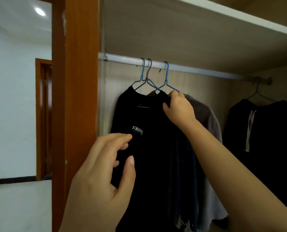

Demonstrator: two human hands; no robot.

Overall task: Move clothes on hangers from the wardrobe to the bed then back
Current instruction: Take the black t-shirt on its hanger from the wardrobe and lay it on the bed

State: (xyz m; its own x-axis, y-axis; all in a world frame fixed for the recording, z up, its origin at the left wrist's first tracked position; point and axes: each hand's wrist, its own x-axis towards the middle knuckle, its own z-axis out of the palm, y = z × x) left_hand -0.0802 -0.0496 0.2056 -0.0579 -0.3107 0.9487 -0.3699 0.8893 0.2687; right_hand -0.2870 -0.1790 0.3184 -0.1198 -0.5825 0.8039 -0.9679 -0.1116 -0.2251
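Observation:
Inside the wardrobe a silver rail (pixel 189 68) carries three wire hangers close together at its left end. The front one holds a black T-shirt (pixel 152 148) with a small white logo; behind it hang a dark shirt and a mauve garment (pixel 206 118). My right hand (pixel 177 109) pinches the shoulder of a dark shirt together with the blue hanger (pixel 166 76), just below the rail. My left hand (pixel 106 173) is in front of the black T-shirt's lower left side, fingers loosely spread, thumb and fingertips touching the fabric without gripping it.
A black hoodie (pixel 265 139) with white drawstrings hangs on a separate hanger at the rail's right end. The orange-brown wardrobe frame (pixel 79 97) stands close on the left. A shelf (pixel 239 15) runs above the rail. Beyond the frame are a white wall and a wooden door.

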